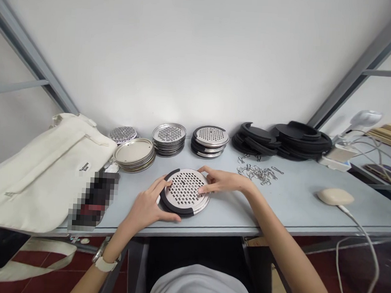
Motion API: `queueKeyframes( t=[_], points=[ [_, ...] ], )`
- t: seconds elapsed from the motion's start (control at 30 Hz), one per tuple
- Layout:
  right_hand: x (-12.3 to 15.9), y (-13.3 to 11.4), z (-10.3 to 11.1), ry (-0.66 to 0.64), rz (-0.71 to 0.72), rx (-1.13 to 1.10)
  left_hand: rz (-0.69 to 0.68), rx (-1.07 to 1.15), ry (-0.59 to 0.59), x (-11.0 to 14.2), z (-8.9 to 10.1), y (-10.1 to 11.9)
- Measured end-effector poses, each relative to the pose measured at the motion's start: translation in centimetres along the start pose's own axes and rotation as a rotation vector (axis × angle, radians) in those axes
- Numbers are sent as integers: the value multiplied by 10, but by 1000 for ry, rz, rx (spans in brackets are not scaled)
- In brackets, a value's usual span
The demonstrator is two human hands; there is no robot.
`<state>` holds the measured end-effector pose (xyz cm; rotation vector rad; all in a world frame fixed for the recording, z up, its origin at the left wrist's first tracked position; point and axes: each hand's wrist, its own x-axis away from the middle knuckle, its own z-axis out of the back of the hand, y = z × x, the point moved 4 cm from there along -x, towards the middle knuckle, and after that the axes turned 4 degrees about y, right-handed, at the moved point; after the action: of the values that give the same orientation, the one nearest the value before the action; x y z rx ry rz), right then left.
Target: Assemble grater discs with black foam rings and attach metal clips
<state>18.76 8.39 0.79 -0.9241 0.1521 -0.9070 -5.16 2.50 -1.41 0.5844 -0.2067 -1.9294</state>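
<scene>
A round metal grater (186, 188) with slotted holes lies at the front middle of the table, a black rim piece fitted around its left side. My left hand (148, 205) grips that black edge, thumb along the front and fingers on top. My right hand (223, 181) holds the opposite bare metal edge, thumb on the face and fingers at the back. Behind it stand a stack of grater discs (169, 134), a stack of graters with black rims (211, 136) and a stack of plain metal dishes (134, 151). Black rim pieces (257, 132) are piled to the right.
Small metal clips (258, 173) lie scattered right of centre. A cream bag (51, 168) fills the left side, beside a pixelated dark object (94, 200). At right are a cream oval device (336, 196) with a white cable and a power strip (335, 161). A wall stands behind.
</scene>
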Motion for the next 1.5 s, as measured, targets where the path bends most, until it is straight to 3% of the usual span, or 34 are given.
queueKeyframes(
  t=[0.2, 0.47, 0.87, 1.0, 1.13, 1.27, 1.4, 1.5],
  points=[
    [8, 12, 6, -123, 97, -61, 4, 30, -24, -1, 2, 3],
    [-1, 11, 1, -105, 133, -84, 16, 67, -19, -4, 1, 5],
    [8, 8, 5, -91, 98, -14, -85, -19, -54, -1, 2, 9],
    [26, 11, 22, -64, -20, 28, -122, -103, -21, 1, -1, 9],
    [58, 24, 51, 91, -168, 65, -199, -224, 41, 4, -2, 10],
    [90, 63, 83, 296, -309, 122, -238, -349, 112, 5, -3, 14],
    [117, 115, 111, 501, -620, 227, -242, -369, 153, 5, -5, 19],
    [129, 136, 119, 515, -751, 266, -225, -306, 165, 4, -5, 19]
  ],
)
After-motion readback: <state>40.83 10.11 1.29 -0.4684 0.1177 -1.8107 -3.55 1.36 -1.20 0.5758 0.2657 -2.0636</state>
